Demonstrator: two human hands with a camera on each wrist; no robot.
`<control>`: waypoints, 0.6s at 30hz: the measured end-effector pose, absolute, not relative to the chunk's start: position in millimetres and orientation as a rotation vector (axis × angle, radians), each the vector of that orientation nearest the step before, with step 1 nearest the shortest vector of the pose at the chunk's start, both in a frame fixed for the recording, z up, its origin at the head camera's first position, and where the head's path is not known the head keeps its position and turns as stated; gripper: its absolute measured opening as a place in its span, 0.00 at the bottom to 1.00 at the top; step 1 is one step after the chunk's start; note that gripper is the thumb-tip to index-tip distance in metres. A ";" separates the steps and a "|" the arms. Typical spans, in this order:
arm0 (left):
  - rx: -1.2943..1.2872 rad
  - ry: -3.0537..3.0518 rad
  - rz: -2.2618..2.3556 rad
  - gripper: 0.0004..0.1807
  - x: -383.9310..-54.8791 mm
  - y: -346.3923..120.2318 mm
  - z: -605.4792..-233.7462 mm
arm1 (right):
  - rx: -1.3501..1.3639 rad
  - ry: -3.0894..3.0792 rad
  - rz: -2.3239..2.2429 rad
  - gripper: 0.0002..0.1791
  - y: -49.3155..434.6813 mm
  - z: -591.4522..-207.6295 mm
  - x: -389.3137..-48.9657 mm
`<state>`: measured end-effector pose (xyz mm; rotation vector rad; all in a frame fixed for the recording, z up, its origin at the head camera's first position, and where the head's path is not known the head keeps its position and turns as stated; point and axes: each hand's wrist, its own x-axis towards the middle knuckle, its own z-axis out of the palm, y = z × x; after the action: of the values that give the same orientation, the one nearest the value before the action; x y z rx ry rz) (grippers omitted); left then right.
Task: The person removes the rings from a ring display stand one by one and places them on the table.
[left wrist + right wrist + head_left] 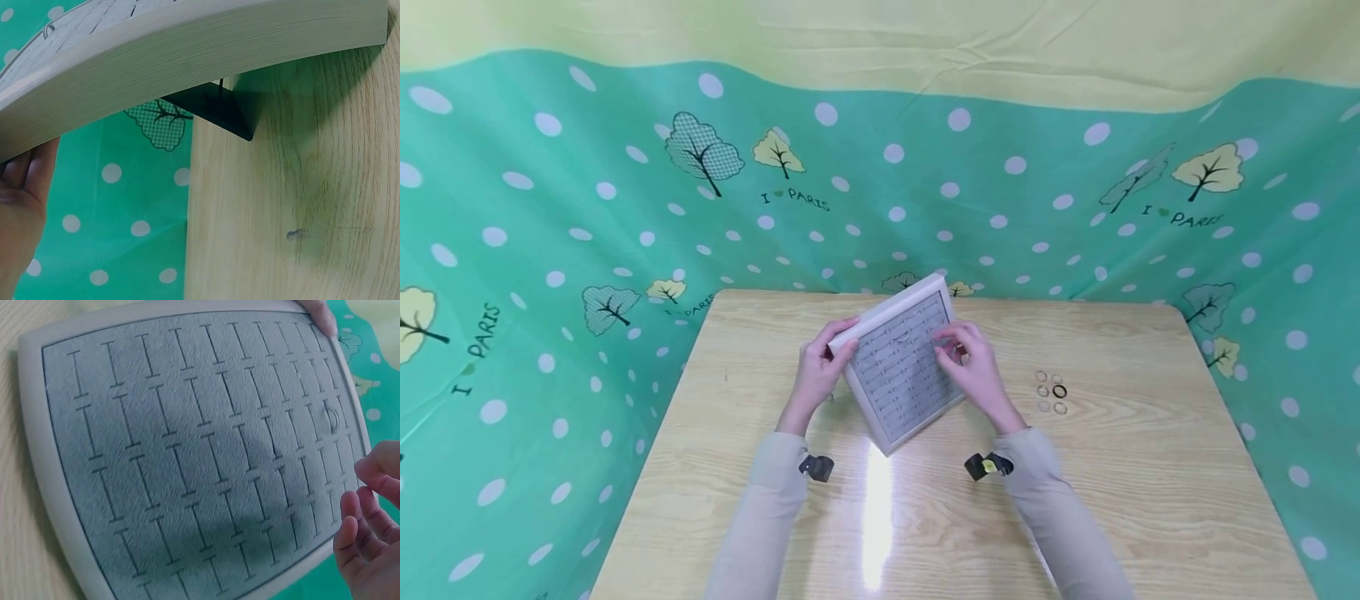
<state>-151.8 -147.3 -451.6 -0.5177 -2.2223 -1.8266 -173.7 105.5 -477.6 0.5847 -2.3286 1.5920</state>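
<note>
My left hand [821,367] grips the upper left corner of a pale-framed ring display board [904,367], held tilted above the table. Its fingers [39,165] are under the frame edge in the left wrist view. Grey padding with rows of slits [187,444] fills the frame. One thin ring [333,417] stands in a slit near the far edge. Over the board's right side is my right hand [972,358], thumb and fingers bent toward each other close to the padding. Whether something small lies between those fingertips is hidden.
Several small rings [1059,391], one of them black, lie grouped on the wooden table [1135,467] to the right. A dark flap [219,109] sticks out behind the board. A tiny dark object [295,234] lies beneath. Green dotted cloth [925,167] hangs around the table.
</note>
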 end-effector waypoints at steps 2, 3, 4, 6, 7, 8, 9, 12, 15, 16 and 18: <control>-0.513 -2.229 -1.829 0.16 -151.3 -147.7 -451.4 | 0.585 -2.344 1.603 0.12 102.1 -479.1 -175.9; -0.511 -2.230 -1.833 0.16 -151.2 -147.8 -451.3 | 0.593 -2.348 1.607 0.12 100.2 -479.5 -176.8; -0.512 -2.231 -1.834 0.16 -151.2 -147.9 -451.1 | 0.607 -2.346 1.608 0.12 98.0 -479.5 -177.6; -0.514 -2.234 -1.835 0.16 -151.2 -147.9 -450.9 | 0.626 -2.346 1.618 0.12 94.2 -479.5 -179.5; -0.520 -2.234 -1.832 0.16 -151.3 -147.8 -450.9 | 0.635 -2.344 1.620 0.12 92.0 -479.2 -180.2; -0.524 -2.233 -1.833 0.16 -151.6 -147.6 -450.8 | 0.641 -2.346 1.617 0.12 89.9 -479.2 -180.8; -0.530 -2.231 -1.834 0.16 -151.9 -147.4 -450.8 | 0.645 -2.348 1.616 0.11 88.0 -479.0 -181.4; -0.544 -2.224 -1.827 0.16 -152.6 -146.8 -450.8 | 0.643 -2.353 1.628 0.12 82.7 -477.6 -182.3; -0.552 -2.212 -1.813 0.16 -152.8 -146.5 -450.5 | 0.643 -2.346 1.646 0.12 77.9 -476.6 -183.0; -0.554 -2.209 -1.807 0.16 -152.8 -146.4 -450.5 | 0.643 -2.341 1.651 0.12 76.4 -476.4 -183.4; -0.554 -2.205 -1.800 0.16 -152.9 -146.3 -450.5 | 0.645 -2.327 1.653 0.12 73.7 -476.5 -184.4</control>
<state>-152.9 -146.3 -450.5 -0.5540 -2.2052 -1.8002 -184.4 73.7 -476.5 0.6450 -2.3272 1.6527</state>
